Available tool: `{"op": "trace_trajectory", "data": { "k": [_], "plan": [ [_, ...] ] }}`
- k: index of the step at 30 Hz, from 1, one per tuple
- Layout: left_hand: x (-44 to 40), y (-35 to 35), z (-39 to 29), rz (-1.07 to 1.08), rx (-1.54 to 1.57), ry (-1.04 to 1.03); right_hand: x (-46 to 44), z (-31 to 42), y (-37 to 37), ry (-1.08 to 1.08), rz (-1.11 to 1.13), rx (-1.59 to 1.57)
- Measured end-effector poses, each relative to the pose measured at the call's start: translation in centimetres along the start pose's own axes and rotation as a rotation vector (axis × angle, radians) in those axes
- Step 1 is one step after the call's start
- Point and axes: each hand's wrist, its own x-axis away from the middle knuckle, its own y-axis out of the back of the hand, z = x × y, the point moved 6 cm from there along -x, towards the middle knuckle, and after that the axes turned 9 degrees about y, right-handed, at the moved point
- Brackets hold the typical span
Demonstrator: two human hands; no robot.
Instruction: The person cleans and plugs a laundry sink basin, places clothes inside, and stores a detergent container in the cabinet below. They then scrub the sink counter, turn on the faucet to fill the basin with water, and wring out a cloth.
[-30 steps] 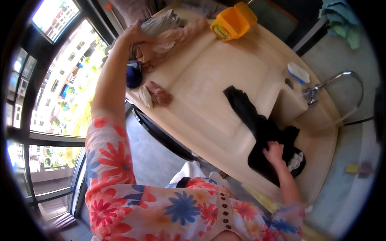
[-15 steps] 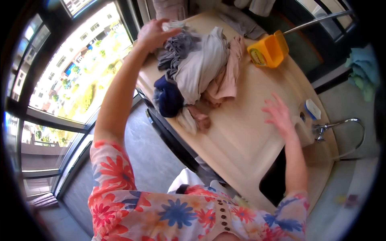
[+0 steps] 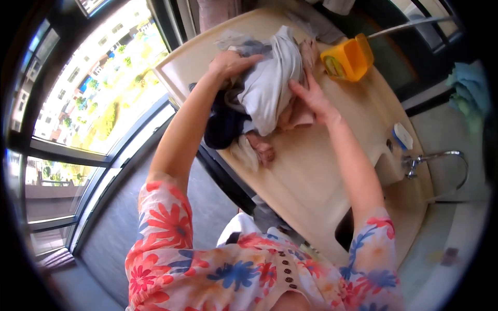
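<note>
A heap of crumpled laundry lies on the beige countertop (image 3: 306,171). On top is a light grey garment (image 3: 264,93), with a dark navy cloth (image 3: 225,124) and a pink cloth (image 3: 296,118) beneath or beside it. My left hand (image 3: 231,65) grips the heap's far left side, thumb across the grey cloth, other fingers partly hidden. My right hand (image 3: 315,101) holds the heap's right side, its thumb on the light grey garment and fingers along the pink one. A small pink and cream bundle (image 3: 254,150) sits at the near edge.
An orange plastic container (image 3: 348,58), cut open, stands right of the laundry. A blue and white brush or soap-like item (image 3: 402,137) lies by the chrome faucet (image 3: 415,165) and the sink (image 3: 391,173). Teal cloths (image 3: 469,90) hang at the right. Tall windows (image 3: 98,88) are at the left.
My right hand has moved from open air above the counter to the laundry's right side. My left hand has come down and inward onto the heap, which is bunched closer together.
</note>
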Motion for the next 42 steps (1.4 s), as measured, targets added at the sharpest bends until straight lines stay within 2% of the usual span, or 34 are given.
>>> {"op": "trace_trajectory", "data": {
  "k": [3, 6, 7, 10, 14, 16, 18, 21, 22, 23, 24, 25, 28, 30, 34, 35, 37, 38, 39, 41, 42],
  "plan": [
    [2.3, -1.8, 0.1, -0.042, 0.184, 0.063, 0.9, 0.9, 1.1, -0.064, 0.051, -0.122],
    [6.5, -2.8, -0.1, -0.012, 0.603, 0.174, 0.4, -0.1, 2.4, -0.131, 0.158, -0.234],
    [7.5, -3.2, -0.1, -0.031, 0.683, 0.204, 0.7, 0.1, 2.4, -0.215, 0.202, -0.308],
    [8.7, -5.4, -1.0, -0.193, 0.681, 0.165, 0.6, -1.6, 3.5, -0.283, 0.235, -0.34],
    [12.7, -8.7, -2.6, -0.346, 0.804, 0.205, 2.9, -1.6, 5.3, -0.235, 0.192, -0.29],
    [13.7, -10.6, -3.4, -0.388, 0.945, 0.133, 4.4, -1.0, 5.8, -0.209, 0.249, -0.288],
    [15.0, -11.9, -4.4, -0.415, 1.082, 0.035, 6.1, 0.0, 7.1, -0.079, 0.252, -0.297],
    [19.9, -10.2, -8.4, -0.426, 1.304, -0.183, 9.8, 4.2, 8.4, 0.038, 0.201, -0.369],
    [22.1, -8.7, -10.8, -0.312, 1.36, -0.292, 11.3, 5.1, 9.1, 0.058, 0.169, -0.405],
    [23.4, -8.0, -12.0, -0.431, 1.219, -0.343, 11.9, 3.9, 10.6, -0.023, 0.14, -0.608],
    [24.5, -7.2, -13.1, -0.546, 1.077, -0.403, 13.1, 4.6, 11.7, -0.011, 0.129, -0.651],
    [25.8, -6.7, -14.6, -0.544, 1.02, -0.48, 15.2, 4.9, 12.5, 0.008, 0.111, -0.659],
    [31.4, -5.9, -20.3, -0.39, 0.914, -0.619, 21.4, 6.0, 15.4, 0.058, 0.046, -0.671],
    [34.4, -6.5, -23.8, -0.358, 0.79, -0.801, 26.0, 6.0, 17.9, 0.07, -0.019, -0.671],
    [39.1, -10.9, -29.2, -0.117, 0.841, -0.892, 36.1, 5.2, 24.0, 0.052, -0.171, -0.605],
    [40.4, -11.9, -30.7, -0.254, 0.636, -0.978, 39.1, 4.8, 25.5, 0.033, -0.223, -0.579],
    [41.4, -16.5, -32.2, -0.133, 0.812, -0.941, 44.9, 3.4, 29.3, -0.028, -0.316, -0.516],
    [41.9, -19.3, -32.8, -0.107, 0.788, -0.921, 47.8, 2.5, 31.2, -0.069, -0.364, -0.491],
    [42.5, -22.3, -33.2, 0.005, 0.815, -0.887, 50.6, 1.3, 32.9, -0.113, -0.416, -0.461],
    [44.0, -28.7, -33.5, 0.213, 0.728, -0.872, 55.6, -1.5, 36.3, -0.219, -0.484, -0.407],
    [44.7, -31.6, -33.7, 0.38, 0.563, -0.902, 57.9, -3.6, 38.3, -0.283, -0.507, -0.378]
  ]
}}
